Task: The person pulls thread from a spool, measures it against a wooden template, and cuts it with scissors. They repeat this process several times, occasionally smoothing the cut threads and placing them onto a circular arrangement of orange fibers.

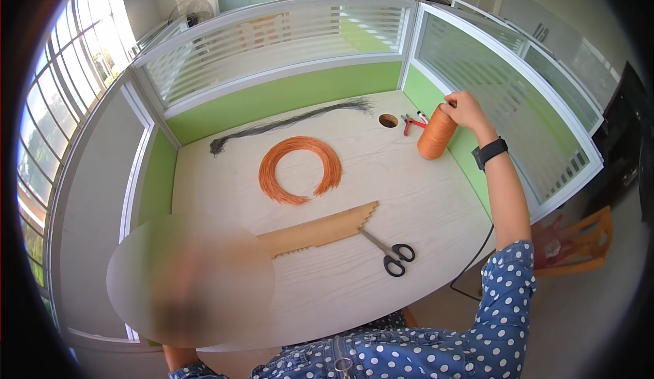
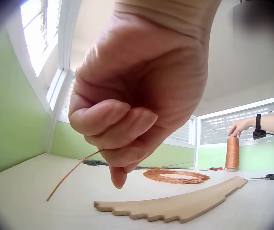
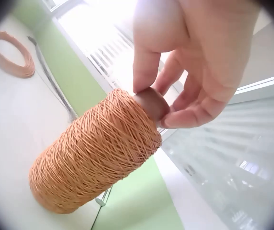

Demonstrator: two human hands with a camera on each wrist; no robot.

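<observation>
My right hand point(image 1: 466, 113) grips the top of an orange cord spool point(image 1: 436, 135) at the right side of the table. In the right wrist view, the fingers and thumb close round the brown core tube point(image 3: 152, 103) that sticks out of the winding. My left hand point(image 2: 137, 91) is curled and pinches a thin orange cord point(image 2: 66, 176), whose short end hangs out to the left. A blur covers that hand in the head view. Below it lies a flat wooden board with toothed edges point(image 2: 170, 203). Black-handled scissors point(image 1: 392, 255) lie with their tip against the board.
A ring of orange cords point(image 1: 270, 168) lies mid-table, with a bundle of dark strands point(image 1: 293, 120) behind it. Red-handled pliers point(image 1: 409, 127) and a round table hole point(image 1: 387, 120) are near the spool. Green partitions point(image 1: 286, 96) with glass tops enclose the table.
</observation>
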